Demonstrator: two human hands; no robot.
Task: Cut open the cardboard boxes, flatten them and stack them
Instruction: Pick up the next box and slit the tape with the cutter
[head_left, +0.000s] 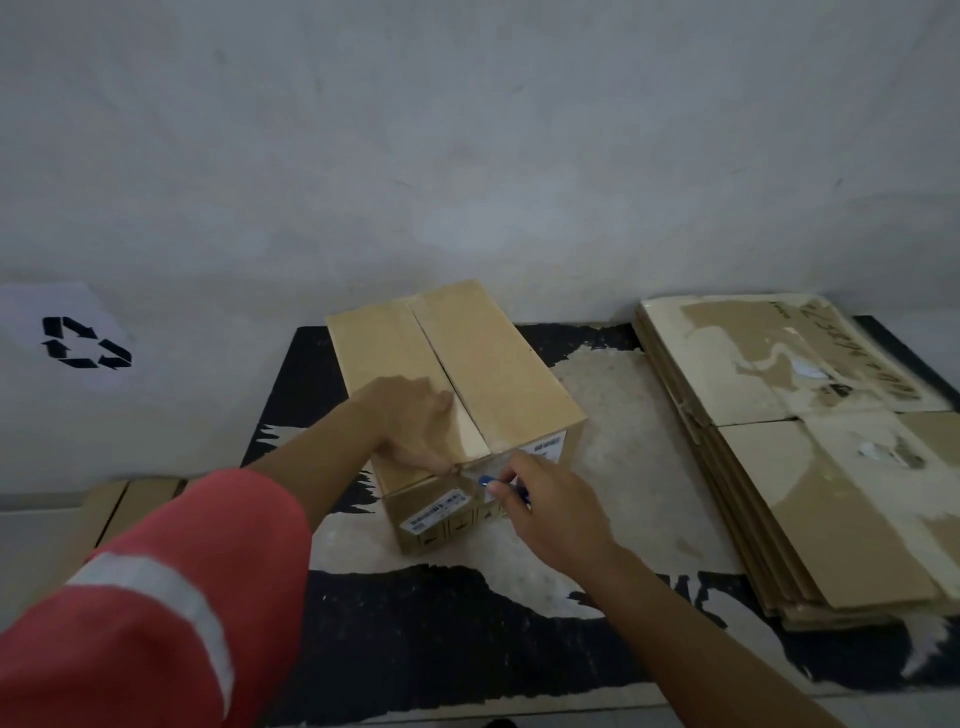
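A grey plaster wall (467, 130) rises behind the sealed cardboard box (498, 364), which stands on a worn black mat (441, 634) whose surface has peeled to pale patches around it. To the right of the box, apart from it, lies a stack of flattened cardboard (810, 467). Left of the box, a white recycling sign (78, 338) hangs on the wall, with more cardboard (130, 499) below. The left hand (410, 415), in a red sleeve (156, 597), presses flat on the box top beside the taped seam (457, 384), fingers straight. The right hand (550, 509) pinches a small blue tool (488, 481) against the box's near end, where the seam comes down.
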